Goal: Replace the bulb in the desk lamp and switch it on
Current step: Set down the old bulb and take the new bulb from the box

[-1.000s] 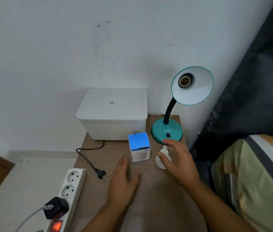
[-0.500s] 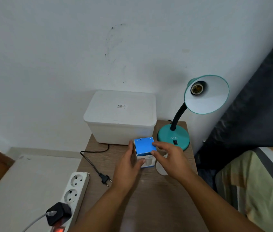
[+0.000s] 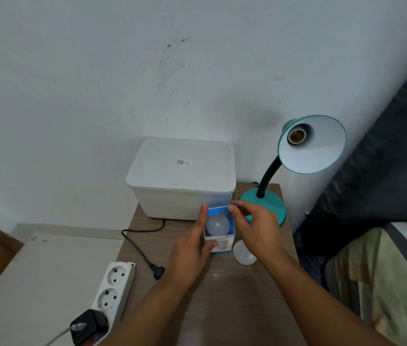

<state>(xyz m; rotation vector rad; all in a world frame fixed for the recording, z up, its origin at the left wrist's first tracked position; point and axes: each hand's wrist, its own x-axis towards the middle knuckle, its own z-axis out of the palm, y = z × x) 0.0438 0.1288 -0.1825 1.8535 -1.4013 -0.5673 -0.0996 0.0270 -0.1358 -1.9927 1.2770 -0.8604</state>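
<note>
Two hands on the brown wood-grain surface [image 3: 235,308]: teal gooseneck desk lamp [image 3: 311,144], socket bare; left hand [image 3: 192,253] grips the small blue-and-white carton [image 3: 220,239]; right hand [image 3: 252,221] pinches its flap; frosted white bulb [image 3: 218,224] inside, another [image 3: 244,253] lying beside.

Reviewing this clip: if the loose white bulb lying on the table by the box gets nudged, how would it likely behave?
The loose bulb lies on its side, round and smooth, so it would probably roll, likely curving around its narrower base. It sits near the table's right edge, so a push that way might send it off. It may break if dropped.
</note>
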